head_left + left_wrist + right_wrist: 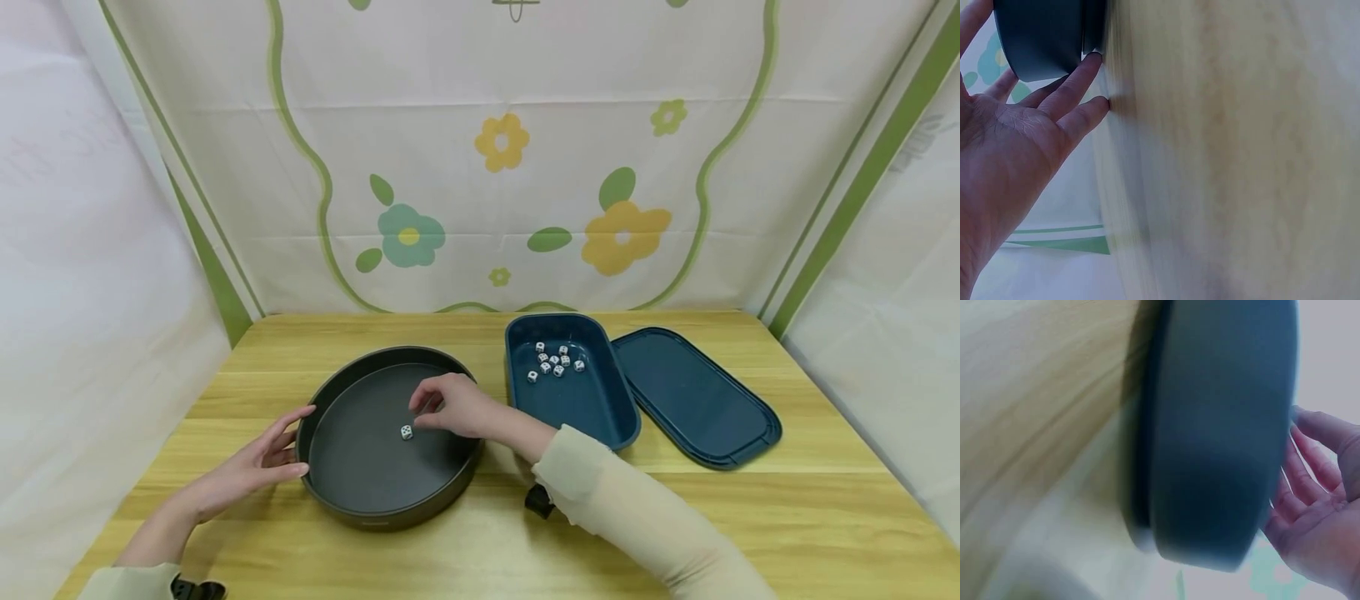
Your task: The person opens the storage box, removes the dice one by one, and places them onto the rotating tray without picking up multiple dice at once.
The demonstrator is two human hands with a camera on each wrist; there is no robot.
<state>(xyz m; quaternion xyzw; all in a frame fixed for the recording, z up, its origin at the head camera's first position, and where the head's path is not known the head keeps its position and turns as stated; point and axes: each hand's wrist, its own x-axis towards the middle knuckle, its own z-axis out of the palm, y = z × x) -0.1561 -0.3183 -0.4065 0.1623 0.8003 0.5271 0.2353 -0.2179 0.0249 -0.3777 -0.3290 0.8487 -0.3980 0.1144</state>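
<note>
Flower-printed fabric (525, 83) backs a wood-grain surface (465, 567). Left of centre, a round dark pan (360, 458) holds one white die (407, 432) on its floor. The left hand (247, 471), fingers spread, touches the pan's outer wall. The right hand (459, 408) hovers just beside the die, fingers loosely bent, seemingly gripping nothing; its forearm covers part of the pan's rim. The right-wrist view is blurred, the pan's wall hiding the fingertips. More dice (554, 360) sit inside a blue box (577, 404), their spots hard to read.
</note>
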